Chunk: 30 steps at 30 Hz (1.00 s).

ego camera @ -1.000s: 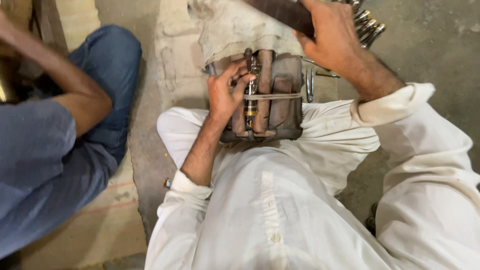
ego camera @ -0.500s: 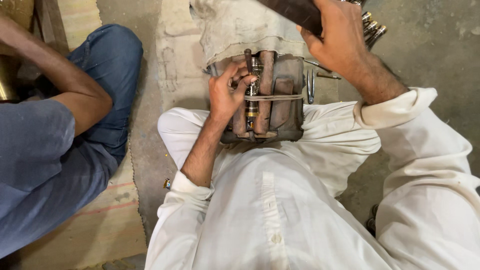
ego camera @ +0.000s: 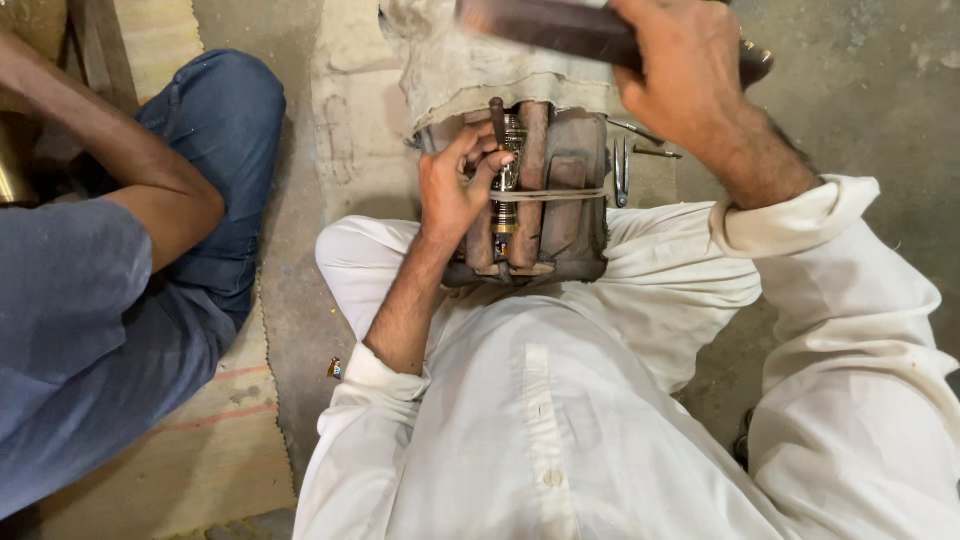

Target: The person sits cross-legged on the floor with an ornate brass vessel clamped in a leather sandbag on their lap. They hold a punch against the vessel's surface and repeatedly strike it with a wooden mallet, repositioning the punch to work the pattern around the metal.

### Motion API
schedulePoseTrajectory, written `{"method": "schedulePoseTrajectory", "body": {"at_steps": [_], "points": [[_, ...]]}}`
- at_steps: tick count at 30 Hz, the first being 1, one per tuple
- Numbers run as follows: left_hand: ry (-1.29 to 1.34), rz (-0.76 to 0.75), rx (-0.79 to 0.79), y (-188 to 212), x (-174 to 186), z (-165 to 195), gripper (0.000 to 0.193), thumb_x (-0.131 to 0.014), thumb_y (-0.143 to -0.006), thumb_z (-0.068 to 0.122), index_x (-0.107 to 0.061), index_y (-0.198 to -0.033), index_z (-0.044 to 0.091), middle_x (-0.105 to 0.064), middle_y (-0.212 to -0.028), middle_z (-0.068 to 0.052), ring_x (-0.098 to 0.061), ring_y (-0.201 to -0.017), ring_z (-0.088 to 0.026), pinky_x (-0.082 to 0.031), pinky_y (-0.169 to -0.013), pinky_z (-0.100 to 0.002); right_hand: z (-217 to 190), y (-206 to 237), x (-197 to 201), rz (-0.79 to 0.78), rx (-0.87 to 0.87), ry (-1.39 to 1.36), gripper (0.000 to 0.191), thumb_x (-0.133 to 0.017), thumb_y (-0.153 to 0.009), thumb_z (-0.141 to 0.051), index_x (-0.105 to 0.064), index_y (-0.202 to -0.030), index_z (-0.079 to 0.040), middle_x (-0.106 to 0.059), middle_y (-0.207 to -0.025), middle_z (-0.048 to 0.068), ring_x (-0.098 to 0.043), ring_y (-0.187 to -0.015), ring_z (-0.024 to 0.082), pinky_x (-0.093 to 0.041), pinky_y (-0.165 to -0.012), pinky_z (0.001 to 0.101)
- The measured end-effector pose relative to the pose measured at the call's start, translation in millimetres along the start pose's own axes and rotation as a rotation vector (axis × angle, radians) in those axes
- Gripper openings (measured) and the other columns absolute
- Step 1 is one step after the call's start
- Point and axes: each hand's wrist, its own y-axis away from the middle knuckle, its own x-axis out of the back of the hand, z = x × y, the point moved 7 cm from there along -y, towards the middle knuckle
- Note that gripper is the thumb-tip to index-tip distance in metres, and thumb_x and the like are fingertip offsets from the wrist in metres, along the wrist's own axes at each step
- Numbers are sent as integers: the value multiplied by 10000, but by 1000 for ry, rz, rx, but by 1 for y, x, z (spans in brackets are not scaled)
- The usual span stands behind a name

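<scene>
A rusty metal part [ego camera: 560,190] with vertical ribs rests between my legs on the floor. My left hand [ego camera: 455,185] pinches a thin dark punch [ego camera: 497,118] upright against the shiny spring-like piece [ego camera: 505,195] in the part's middle. My right hand [ego camera: 675,70] is raised above it, closed around the handle of a dark hammer-like tool [ego camera: 545,25], which is blurred. A thin band [ego camera: 545,194] runs across the part. My white sleeves and shirt fill the lower view.
Another person in a blue shirt and jeans [ego camera: 215,130] sits at my left, arm [ego camera: 110,150] bent. Small pliers [ego camera: 621,170] and a thin metal bit lie on the floor right of the part. A dirty cloth [ego camera: 450,60] lies beyond it. A woven mat [ego camera: 210,450] lies lower left.
My right hand has swung the dark tool leftward and it now blurs above the part. My left hand has stayed on the punch.
</scene>
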Motion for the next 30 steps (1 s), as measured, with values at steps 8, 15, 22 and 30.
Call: {"method": "schedulePoseTrajectory", "body": {"at_steps": [8, 15, 22, 30], "points": [[235, 91, -19, 7, 7, -13, 278, -799, -941, 45, -674, -1188, 17, -792, -1083, -88, -772, -965, -109, -641, -775, -254, -5, 4, -13, -285, -17, 40, 315, -779, -825, -110, -696, -1129, -103, -698, -836, 118, -691, -784, 368, -506, -672, 489], [125, 25, 28, 8, 3, -15, 338, -826, -898, 30, -694, -1207, -4, -811, -1008, -86, -732, -826, -76, -584, -679, -231, -2, 4, -19, -220, -87, -163, 232, -783, -959, -194, -677, -1132, -81, -702, -863, 109, -706, -741, 310, -527, -716, 455], [14, 25, 13, 10, 5, -12, 338, -843, -918, 65, -713, -1220, -14, -787, -907, -118, -678, -803, -125, -567, -691, -261, -20, -4, -1, -112, 119, 86, 276, -795, -849, -133, -658, -1085, -93, -690, -873, 105, -698, -869, 339, -519, -734, 451], [220, 107, -77, 4, 9, -15, 179, -681, -1019, -45, -663, -1191, 3, -774, -1106, -130, -787, -1037, -142, -642, -724, -256, -14, 0, -5, -255, 62, 135, 318, -776, -782, -119, -669, -1082, -105, -713, -925, 74, -693, -816, 343, -510, -669, 465]]}}
